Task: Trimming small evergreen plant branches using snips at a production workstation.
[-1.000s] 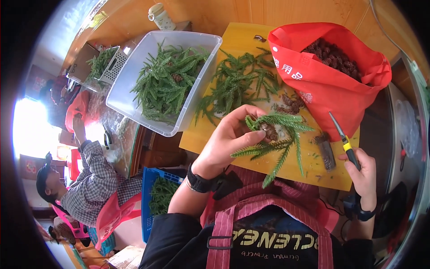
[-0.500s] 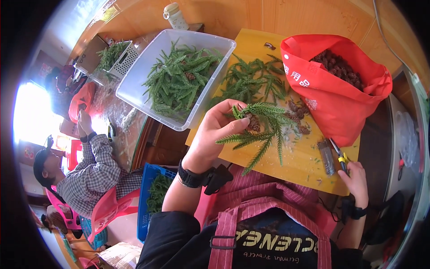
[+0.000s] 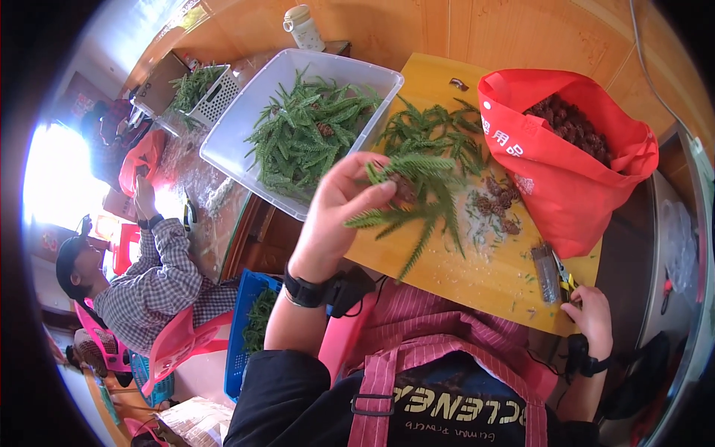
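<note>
Head view: green sprig [image 3: 426,207] with brown cone [image 3: 404,191], above yellow table [image 3: 417,262]; pinched at the cone by left hand [image 3: 337,208], fingers closed. Probably light, with springy fronds and brittle scales; best held by cone base. Right hand [image 3: 593,311] at pliers [image 3: 567,282], fingers curled, grip unclear.

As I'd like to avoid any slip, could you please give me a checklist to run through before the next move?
1. Left hand has hold of the green sprig and its cone: ok.
2. Right hand firmly gripping the pliers: cannot tell, the grip is partly hidden.
3. Yellow board free of scraps: not ok, white bits are scattered there.
4. Loose cones on the board: ok.
5. Red bag open: ok, cones visible inside.
</note>
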The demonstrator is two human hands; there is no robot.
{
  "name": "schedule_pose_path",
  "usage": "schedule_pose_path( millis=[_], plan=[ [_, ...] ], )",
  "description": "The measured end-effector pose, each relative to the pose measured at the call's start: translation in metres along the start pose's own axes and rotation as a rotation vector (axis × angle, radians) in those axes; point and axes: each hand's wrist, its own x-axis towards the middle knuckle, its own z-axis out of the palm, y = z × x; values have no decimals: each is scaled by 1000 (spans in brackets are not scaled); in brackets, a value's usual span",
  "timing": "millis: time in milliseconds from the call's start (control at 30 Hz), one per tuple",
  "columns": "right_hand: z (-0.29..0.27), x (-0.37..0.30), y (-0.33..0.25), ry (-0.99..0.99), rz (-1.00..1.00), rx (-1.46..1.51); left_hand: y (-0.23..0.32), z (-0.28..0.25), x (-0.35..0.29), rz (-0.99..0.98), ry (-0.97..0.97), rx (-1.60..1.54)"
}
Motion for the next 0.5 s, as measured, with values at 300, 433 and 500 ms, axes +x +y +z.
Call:
schedule_pose_path(
  millis=[300,433,500],
  plan=[
    [-44,-1,-50,108,-145,88,66,-94,33,366,616,494],
    [-54,12,-76,148,-257,158,51,-77,29,625,867,1044],
    [-51,23,-79,148,-292,213,34,-36,24,663,642,809]
  ],
)
